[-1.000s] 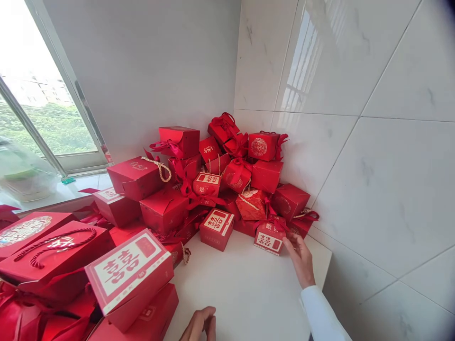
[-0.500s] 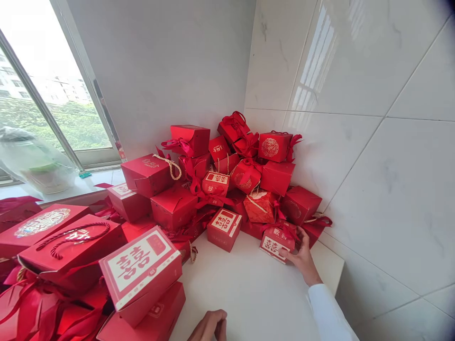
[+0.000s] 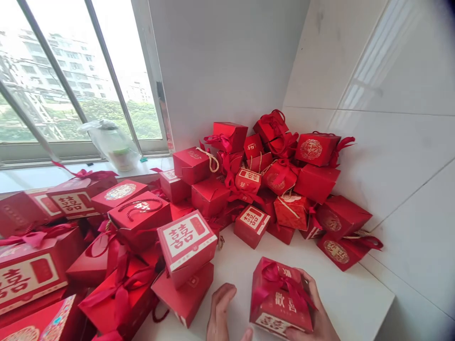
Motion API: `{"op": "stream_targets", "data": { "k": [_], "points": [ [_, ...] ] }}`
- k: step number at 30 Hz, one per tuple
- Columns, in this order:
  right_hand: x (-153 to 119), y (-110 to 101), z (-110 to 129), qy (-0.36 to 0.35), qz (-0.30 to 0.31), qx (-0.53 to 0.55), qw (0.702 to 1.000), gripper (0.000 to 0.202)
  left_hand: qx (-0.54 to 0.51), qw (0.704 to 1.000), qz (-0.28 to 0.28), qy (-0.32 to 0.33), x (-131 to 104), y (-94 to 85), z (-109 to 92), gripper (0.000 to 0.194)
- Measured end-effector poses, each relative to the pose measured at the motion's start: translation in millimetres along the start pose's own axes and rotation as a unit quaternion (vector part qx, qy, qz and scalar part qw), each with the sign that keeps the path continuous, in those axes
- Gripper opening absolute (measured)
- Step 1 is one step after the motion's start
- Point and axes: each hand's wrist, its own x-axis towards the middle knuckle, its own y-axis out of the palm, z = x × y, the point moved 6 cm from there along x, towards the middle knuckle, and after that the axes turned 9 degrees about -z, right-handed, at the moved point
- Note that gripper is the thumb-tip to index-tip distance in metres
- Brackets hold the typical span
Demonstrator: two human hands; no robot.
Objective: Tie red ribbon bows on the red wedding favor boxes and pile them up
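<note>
A red gift box [image 3: 259, 293] with a dark red ribbon bow on top and gold-white characters is held in my right hand [image 3: 314, 312], thumb at its front and fingers along its right side. My left hand [image 3: 222, 310] is just left of that box, fingers apart and slightly curled, holding nothing; a gap separates it from the box. Beside my left hand, a red box with a white label [image 3: 186, 239] rests on another red box [image 3: 185, 293]. A small red box with a white label [image 3: 251, 226] stands on the white table [image 3: 234, 267] behind.
Many red gift boxes [image 3: 318, 182] with ribbons and cord handles are piled in the corner. More boxes [image 3: 131, 303] crowd the left side. A plastic-wrapped container [image 3: 119, 147] stands on the windowsill. The tiled wall [image 3: 408, 203] bounds the right.
My right hand has drawn the ribboned box from the pile's front right toward me. My left hand has opened beside it. The view has turned left.
</note>
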Motion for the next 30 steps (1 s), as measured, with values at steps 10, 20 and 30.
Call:
{"op": "stream_targets", "data": {
  "k": [10, 20, 30],
  "points": [
    [4.2, 78.1, 57.1, -0.074, 0.145, -0.029, 0.986, 0.093, -0.039, 0.997, 0.059, -0.008, 4.1, -28.6, -5.4, 0.058],
    [-15.8, 62.9, 40.2, -0.041, 0.176, -0.043, 0.983, 0.092, -0.135, 0.983, 0.053, -0.111, 23.5, -48.6, -24.7, 0.050],
    [-40.1, 65.5, 24.3, 0.015, 0.289, -0.044, 0.956, 0.117, 0.037, 0.952, 0.236, -0.191, 54.7, -71.9, -43.6, 0.012]
  ]
}}
